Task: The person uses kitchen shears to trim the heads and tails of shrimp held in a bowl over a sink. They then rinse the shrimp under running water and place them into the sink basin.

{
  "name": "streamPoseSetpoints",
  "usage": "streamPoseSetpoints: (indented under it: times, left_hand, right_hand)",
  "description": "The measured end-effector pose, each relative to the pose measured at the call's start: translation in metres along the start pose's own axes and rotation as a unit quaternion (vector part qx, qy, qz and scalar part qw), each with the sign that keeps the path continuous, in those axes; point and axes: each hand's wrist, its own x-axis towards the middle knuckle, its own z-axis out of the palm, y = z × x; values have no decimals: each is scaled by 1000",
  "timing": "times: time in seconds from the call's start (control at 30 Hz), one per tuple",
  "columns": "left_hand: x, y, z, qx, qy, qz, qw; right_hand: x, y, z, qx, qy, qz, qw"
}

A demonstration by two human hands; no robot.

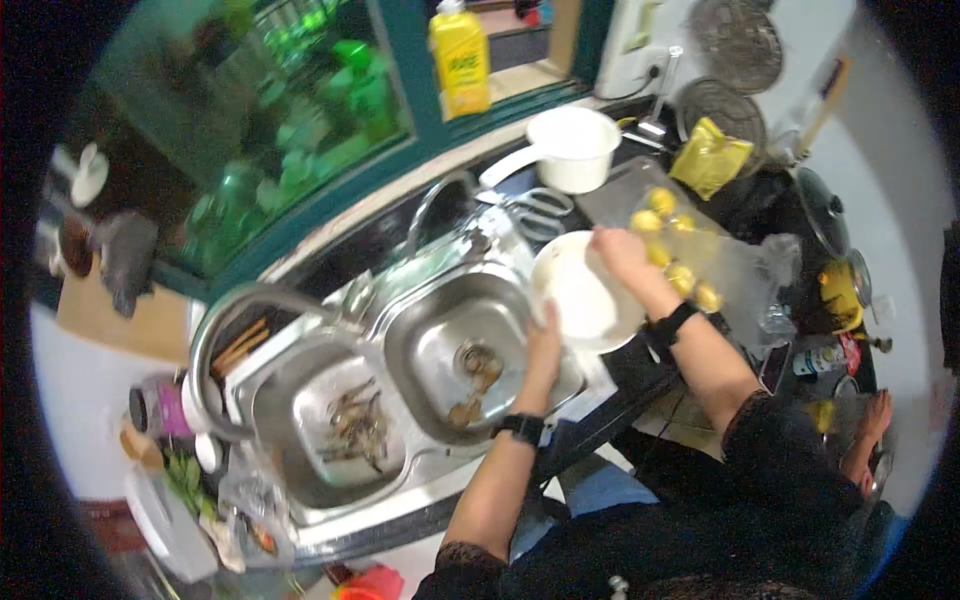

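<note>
A white bowl (pixel 574 296) is tipped beside the right edge of the double sink. My left hand (pixel 546 349) grips its near left side. At the bowl's upper right rim is my right hand (pixel 621 253), with its fingers bent over the edge. The inside looks white, with a few small specks. Just left of the bowl lies the right steel basin (pixel 420 337), where wet brown scraps (pixel 480 367) gather at the drain and below it. The left basin (pixel 281 420) holds a heap of thin brownish pieces (pixel 356 427), too blurred to identify.
A curved faucet (pixel 259 296) arches over the left basin. Scissors (pixel 536 214) and a white dipper (pixel 574 154) lie behind the sink. Yellow round pieces (pixel 679 277) sit on a tray (pixel 611 196) at right. Another person's hand (pixel 874 420) shows far right. Chopsticks (pixel 240 346) lie behind the left basin.
</note>
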Motion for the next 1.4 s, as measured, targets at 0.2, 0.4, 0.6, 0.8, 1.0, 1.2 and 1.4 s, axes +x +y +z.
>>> streamPoseSetpoints:
  times: [0.2, 0.4, 0.6, 0.8, 1.0, 1.2, 1.4]
  left_hand:
    - [-95, 5, -67, 153, -157, 62, 974]
    - [-204, -8, -188, 96, -155, -34, 983]
    - [-247, -13, -245, 67, 26, -24, 997]
    - [-255, -19, -275, 62, 67, -10, 996]
    - [-244, -19, -308, 72, 28, -11, 997]
    - [-218, -15, -323, 124, -30, -22, 992]
    - [-167, -8, -284, -125, -39, -44, 990]
  right_hand:
    - [-80, -95, -19, 281, 5, -199, 939]
    - [-116, -188, 59, 138, -374, -392, 829]
    - [-124, -249, 156, 33, -410, -385, 826]
    - [-128, -252, 226, 39, -385, -404, 829]
    - [-132, -250, 213, 126, -378, -458, 795]
    - [-116, -254, 174, 201, -612, -235, 728]
    - [-97, -251, 82, 395, -493, -210, 747]
